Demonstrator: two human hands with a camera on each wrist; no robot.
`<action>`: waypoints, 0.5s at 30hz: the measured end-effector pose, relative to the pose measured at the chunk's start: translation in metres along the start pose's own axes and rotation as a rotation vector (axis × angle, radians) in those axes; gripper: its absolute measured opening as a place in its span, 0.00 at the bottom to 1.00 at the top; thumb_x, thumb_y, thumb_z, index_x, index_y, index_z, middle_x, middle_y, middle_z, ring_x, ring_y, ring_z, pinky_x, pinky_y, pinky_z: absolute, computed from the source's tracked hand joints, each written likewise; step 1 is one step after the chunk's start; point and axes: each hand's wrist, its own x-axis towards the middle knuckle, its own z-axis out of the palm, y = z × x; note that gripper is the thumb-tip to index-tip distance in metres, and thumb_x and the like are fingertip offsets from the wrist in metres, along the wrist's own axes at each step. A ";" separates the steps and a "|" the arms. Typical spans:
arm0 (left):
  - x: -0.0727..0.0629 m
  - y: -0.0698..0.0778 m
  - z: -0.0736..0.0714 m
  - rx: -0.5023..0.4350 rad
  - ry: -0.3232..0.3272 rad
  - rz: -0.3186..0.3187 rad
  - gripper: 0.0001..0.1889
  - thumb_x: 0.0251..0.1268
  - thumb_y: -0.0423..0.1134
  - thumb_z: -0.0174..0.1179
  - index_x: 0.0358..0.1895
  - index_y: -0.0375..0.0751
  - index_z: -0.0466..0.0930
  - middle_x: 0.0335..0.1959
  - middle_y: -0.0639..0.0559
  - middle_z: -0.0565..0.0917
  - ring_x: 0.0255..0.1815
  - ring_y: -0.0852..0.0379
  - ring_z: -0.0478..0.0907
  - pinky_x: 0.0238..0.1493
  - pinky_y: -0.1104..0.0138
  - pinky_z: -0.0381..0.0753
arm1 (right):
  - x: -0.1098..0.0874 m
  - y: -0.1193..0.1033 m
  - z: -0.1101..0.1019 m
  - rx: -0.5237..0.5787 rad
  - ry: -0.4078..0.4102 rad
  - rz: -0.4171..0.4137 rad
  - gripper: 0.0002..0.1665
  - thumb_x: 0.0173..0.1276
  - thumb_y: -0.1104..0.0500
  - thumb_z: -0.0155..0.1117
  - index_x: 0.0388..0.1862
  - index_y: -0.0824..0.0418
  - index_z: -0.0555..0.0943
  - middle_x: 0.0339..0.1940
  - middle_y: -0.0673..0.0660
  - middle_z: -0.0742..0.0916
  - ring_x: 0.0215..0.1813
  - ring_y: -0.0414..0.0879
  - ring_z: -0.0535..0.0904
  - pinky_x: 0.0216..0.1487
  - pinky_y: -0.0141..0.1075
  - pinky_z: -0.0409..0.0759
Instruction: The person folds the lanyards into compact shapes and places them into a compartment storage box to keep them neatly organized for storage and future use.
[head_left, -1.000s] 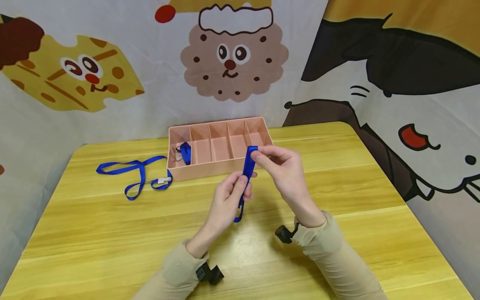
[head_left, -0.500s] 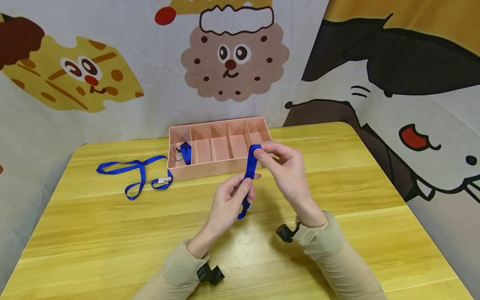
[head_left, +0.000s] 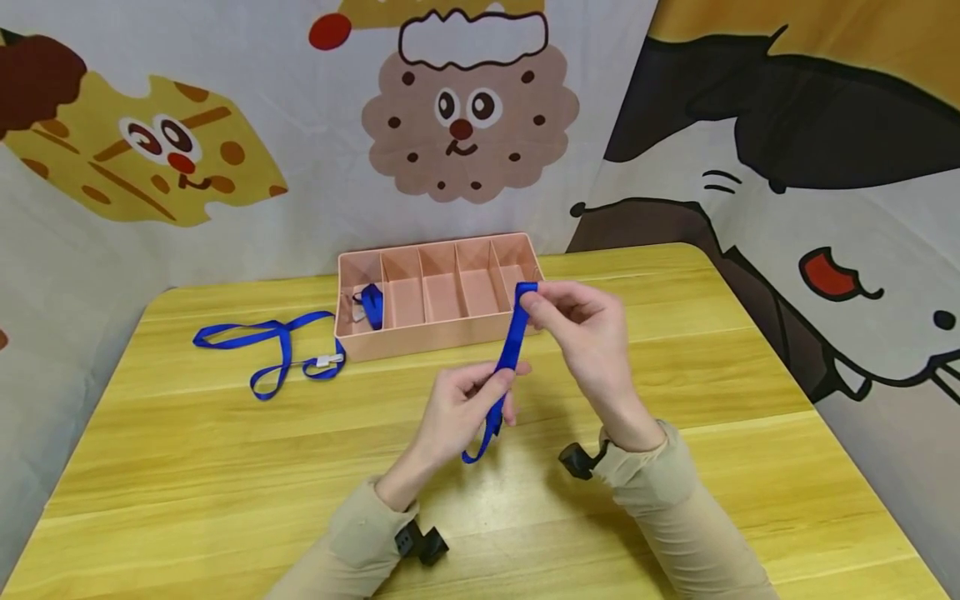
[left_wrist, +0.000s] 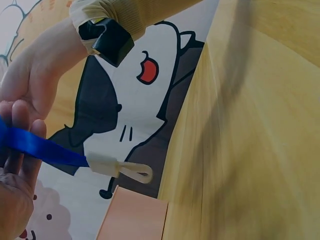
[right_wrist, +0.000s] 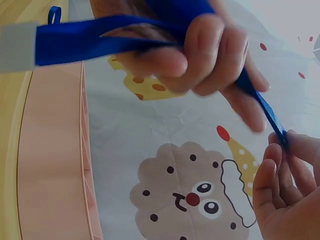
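Note:
A blue lanyard (head_left: 514, 337), folded into a flat strip, is held above the table between both hands. The left hand (head_left: 459, 408) pinches its lower part between thumb and fingers, and a loop hangs below. Higher up, the right hand (head_left: 588, 333) pinches the folded top end between thumb and fingertips. In the left wrist view, a pale end fitting (left_wrist: 102, 166) with a small loop dangles from the blue strap. The right wrist view has the strap (right_wrist: 75, 42) running taut from the left hand to the right fingertips (right_wrist: 280, 142).
Behind the hands stands a pink box (head_left: 435, 340) with several compartments. A folded blue lanyard (head_left: 372, 307) lies in its leftmost one. Left of the box, another blue lanyard (head_left: 283, 342) with a white clip (head_left: 327, 361) lies loose on the wooden table (head_left: 187, 467).
The right hand has moved a little right and up with the lanyard's top end. The left hand has slid slightly down and right, and more strap shows between the hands.

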 end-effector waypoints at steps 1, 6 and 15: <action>-0.001 0.000 0.000 0.000 -0.001 -0.007 0.17 0.84 0.36 0.52 0.54 0.23 0.84 0.22 0.29 0.82 0.23 0.65 0.84 0.24 0.70 0.79 | 0.000 0.000 0.000 -0.002 0.006 -0.005 0.19 0.70 0.70 0.69 0.35 0.43 0.90 0.27 0.39 0.90 0.30 0.36 0.85 0.38 0.29 0.85; -0.002 -0.004 0.004 -0.026 -0.009 -0.045 0.18 0.85 0.37 0.51 0.52 0.21 0.83 0.20 0.28 0.78 0.17 0.65 0.79 0.24 0.67 0.86 | 0.003 -0.001 -0.002 0.026 0.044 -0.032 0.16 0.69 0.71 0.69 0.34 0.49 0.90 0.25 0.40 0.90 0.29 0.38 0.83 0.35 0.28 0.83; -0.006 -0.016 0.016 0.039 -0.057 -0.091 0.17 0.85 0.38 0.52 0.54 0.27 0.85 0.23 0.32 0.78 0.20 0.65 0.73 0.20 0.67 0.76 | 0.012 -0.002 -0.012 0.053 0.117 -0.080 0.16 0.70 0.73 0.69 0.33 0.52 0.90 0.26 0.42 0.91 0.27 0.37 0.84 0.38 0.29 0.86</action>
